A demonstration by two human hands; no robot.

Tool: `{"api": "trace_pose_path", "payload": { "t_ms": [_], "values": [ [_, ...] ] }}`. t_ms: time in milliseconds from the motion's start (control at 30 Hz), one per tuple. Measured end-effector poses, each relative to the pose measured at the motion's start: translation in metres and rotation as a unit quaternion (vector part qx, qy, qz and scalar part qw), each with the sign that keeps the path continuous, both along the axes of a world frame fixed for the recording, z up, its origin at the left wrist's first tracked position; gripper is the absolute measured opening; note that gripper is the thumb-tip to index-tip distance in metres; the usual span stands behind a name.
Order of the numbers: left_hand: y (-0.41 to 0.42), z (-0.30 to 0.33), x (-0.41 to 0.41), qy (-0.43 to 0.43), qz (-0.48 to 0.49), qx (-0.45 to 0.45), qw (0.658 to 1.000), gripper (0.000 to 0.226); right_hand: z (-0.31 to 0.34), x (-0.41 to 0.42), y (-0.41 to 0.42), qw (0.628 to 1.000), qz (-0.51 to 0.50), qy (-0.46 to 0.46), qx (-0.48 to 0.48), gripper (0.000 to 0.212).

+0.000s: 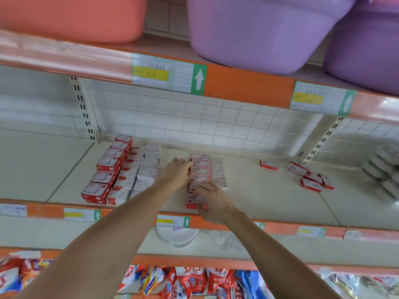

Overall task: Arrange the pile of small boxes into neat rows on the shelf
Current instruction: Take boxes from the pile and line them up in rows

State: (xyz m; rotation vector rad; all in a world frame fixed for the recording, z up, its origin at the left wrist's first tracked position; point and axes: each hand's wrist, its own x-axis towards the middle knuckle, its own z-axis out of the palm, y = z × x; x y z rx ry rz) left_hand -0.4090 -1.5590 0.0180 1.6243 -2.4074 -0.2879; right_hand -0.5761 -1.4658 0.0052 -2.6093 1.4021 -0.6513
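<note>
We see a cream shelf (269,190) with an orange front edge, and both bare arms reach up to it from below. In the middle of the shelf stands a row of small red-and-white boxes (199,169) running from far to near, with a second, paler row (218,172) touching it on the right.

The left hand (178,172) lies against the left side of the red-and-white row, its fingers stretched out fairly straight and pressing on the boxes about midway along. The right hand (212,201) sits at the near end of the same row, fingers curled down over the nearest box (195,201); the fingertips are blurred, so we cannot tell how firmly it grips.

To the left, well apart from the hands, stand finished rows (108,169): one of red boxes stacked two high at the far left, then paler boxes just beside them. To the right, a single loose box (268,165) lies alone near the back, and farther right a small untidy pile of boxes (311,176) lies tilted at mixed angles. At the far right edge sits a stack of grey round items (384,169), blurred.

On the shelf above rest a salmon tub (71,16) and purple tubs (259,33). Price labels (168,73) with green arrows are fixed to the shelf edges. Below hang colourful packets (190,281).
</note>
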Motion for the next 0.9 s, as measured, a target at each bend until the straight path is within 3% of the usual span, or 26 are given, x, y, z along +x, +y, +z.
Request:
{"api": "trace_pose_path", "payload": {
  "t_ms": [500,667,900],
  "values": [
    [0.006,0.016,-0.002,-0.004,-0.056,-0.003,0.998,0.04,-0.005,-0.01,0.005,0.999,-0.027,-0.028,-0.009,0.019],
    [0.004,0.025,-0.032,-0.017,-0.088,-0.014,0.996,0.044,-0.003,-0.036,0.004,0.985,-0.174,-0.021,-0.003,0.029],
    [0.006,0.029,-0.106,-0.06,-0.145,-0.024,0.987,0.049,-0.004,-0.12,0.003,0.936,-0.339,0.006,0.091,0.048]
  ]
}}
